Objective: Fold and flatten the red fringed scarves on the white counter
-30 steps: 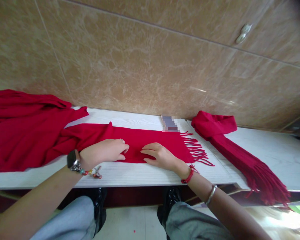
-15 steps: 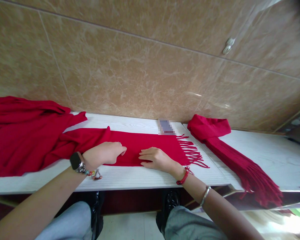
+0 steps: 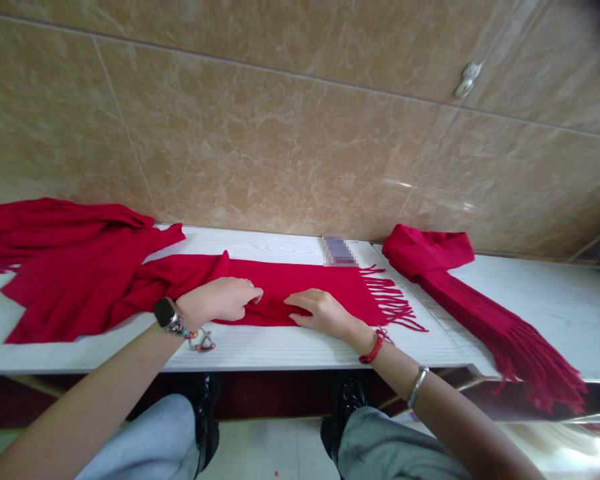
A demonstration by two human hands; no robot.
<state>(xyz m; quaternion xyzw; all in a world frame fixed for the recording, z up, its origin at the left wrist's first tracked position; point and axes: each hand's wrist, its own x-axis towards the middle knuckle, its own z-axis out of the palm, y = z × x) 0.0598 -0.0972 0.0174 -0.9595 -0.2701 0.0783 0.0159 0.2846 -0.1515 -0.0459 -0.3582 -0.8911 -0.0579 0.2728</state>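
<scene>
Both hands lie palm down on a red scarf (image 3: 300, 293) spread along the white surface (image 3: 260, 350). The left hand (image 3: 225, 300) rests with its fingers loosely curled, the tips pressing the cloth; it grips nothing that can be seen. The right hand (image 3: 323, 312) lies flatter, fingers stretched toward 9 o'clock, also pressing rather than gripping. The two sets of fingertips sit near each other, a narrow strip of scarf between them.

The left wrist carries a dark watch (image 3: 164, 312) and a beaded bracelet; the right wrist carries a red string band (image 3: 373, 348), with a silver bangle (image 3: 417, 387) farther up the forearm.

The scarf runs from 9 to 3 o'clock across the middle of the surface. Its fringed end (image 3: 393, 303) lies at 3 o'clock of the right hand; its other end bunches into a loose heap of red cloth (image 3: 65, 267) at 9 o'clock. A small blurred object (image 3: 339, 250) touches the scarf's far edge at 12 o'clock. Well apart, at 3 o'clock, a second red scarf (image 3: 460, 293) lies slantwise — its fringe hangs over the front edge. A tan marbled wall (image 3: 300, 133) rises behind.
</scene>
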